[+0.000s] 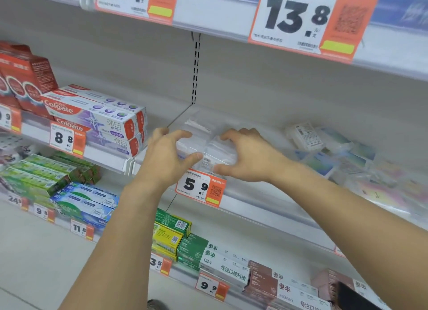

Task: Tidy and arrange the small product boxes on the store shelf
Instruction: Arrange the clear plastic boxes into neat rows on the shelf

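Several small clear-wrapped white boxes (pixel 206 147) sit in a cluster at the front of the middle shelf (pixel 266 194), just above the 5.9 price tag (pixel 200 187). My left hand (pixel 166 157) grips the cluster's left side, thumb at the front and fingers curled over the top. My right hand (pixel 247 157) grips the right side the same way. More small boxes (pixel 324 150), white, blue and pastel, lie in a loose jumble further right on the same shelf, blurred.
Colgate toothpaste cartons (pixel 97 117) and red cartons (pixel 25 78) fill the shelf to the left. Green, blue and yellow toothpaste boxes (pixel 171 231) line the lower shelves. An upper shelf edge with a 13.8 price tag (pixel 296 20) overhangs. White back wall behind the cluster.
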`<state>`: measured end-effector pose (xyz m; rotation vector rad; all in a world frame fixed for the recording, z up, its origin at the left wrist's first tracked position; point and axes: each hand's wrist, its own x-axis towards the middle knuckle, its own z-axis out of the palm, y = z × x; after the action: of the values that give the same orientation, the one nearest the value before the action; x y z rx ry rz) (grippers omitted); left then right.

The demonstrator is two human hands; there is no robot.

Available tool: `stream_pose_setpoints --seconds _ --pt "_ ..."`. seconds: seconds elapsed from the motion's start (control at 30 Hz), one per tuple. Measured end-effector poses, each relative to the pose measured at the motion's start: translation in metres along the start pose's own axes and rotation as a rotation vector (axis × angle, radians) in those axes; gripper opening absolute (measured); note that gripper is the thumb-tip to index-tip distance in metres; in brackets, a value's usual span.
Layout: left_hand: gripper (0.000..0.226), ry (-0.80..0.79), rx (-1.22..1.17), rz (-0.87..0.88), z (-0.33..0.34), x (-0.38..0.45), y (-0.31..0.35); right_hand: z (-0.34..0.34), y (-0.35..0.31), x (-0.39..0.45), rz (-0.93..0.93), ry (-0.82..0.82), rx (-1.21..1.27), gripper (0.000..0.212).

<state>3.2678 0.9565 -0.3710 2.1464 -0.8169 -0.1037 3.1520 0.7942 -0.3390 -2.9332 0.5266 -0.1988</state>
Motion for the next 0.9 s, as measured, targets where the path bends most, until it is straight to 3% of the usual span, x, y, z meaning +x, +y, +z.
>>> stream_pose_setpoints --seconds 0.1,0.17,0.23,0.3,0.4,0.5,0.57,0.63,0.7,0.77,0.83,0.9 --pt "0.056 -0.005 0.014 -0.009 -0.002 -0.002 0.003 -0.009 0.003 -0.002 0.132 0.042 0.249 0.077" --pt "0.053 0.072 0.024 0.068 -0.006 -0.004 0.010 -0.016 0.012 -0.008 0.232 0.117 0.545 0.070" --pt "0.053 0.111 -0.126 0.129 -0.014 -0.009 0.024 -0.019 0.022 -0.017 0.270 0.128 1.020 0.068" --pt "0.051 0.006 -0.407 0.082 -0.019 -0.016 0.042 -0.021 0.024 -0.029 0.176 0.148 1.240 0.073" --pt "0.072 -0.295 -0.734 -0.065 -0.012 -0.025 0.060 -0.022 0.015 -0.047 -0.069 0.310 0.869 0.085" --pt "0.065 -0.293 -0.690 0.056 -0.005 -0.031 0.064 -0.023 0.011 -0.064 -0.261 0.339 0.574 0.092" --pt "0.064 -0.250 -0.664 0.163 -0.005 -0.032 0.062 -0.026 0.018 -0.070 -0.255 0.244 0.742 0.082" --pt "0.071 -0.242 -0.633 0.233 -0.008 -0.033 0.061 -0.032 0.023 -0.074 -0.112 0.118 1.027 0.072" --pt "0.078 -0.316 -0.656 0.275 -0.009 -0.033 0.062 -0.035 0.028 -0.075 0.033 -0.047 1.298 0.073" --pt "0.081 -0.381 -0.643 0.309 -0.008 -0.033 0.063 -0.035 0.028 -0.077 0.033 -0.140 1.422 0.066" --pt "0.081 -0.327 -0.545 0.295 -0.005 -0.033 0.061 -0.029 0.025 -0.079 0.034 -0.041 1.383 0.062" --pt "0.076 -0.294 -0.510 0.267 -0.004 -0.033 0.059 -0.024 0.024 -0.079 0.110 0.159 1.258 0.069"
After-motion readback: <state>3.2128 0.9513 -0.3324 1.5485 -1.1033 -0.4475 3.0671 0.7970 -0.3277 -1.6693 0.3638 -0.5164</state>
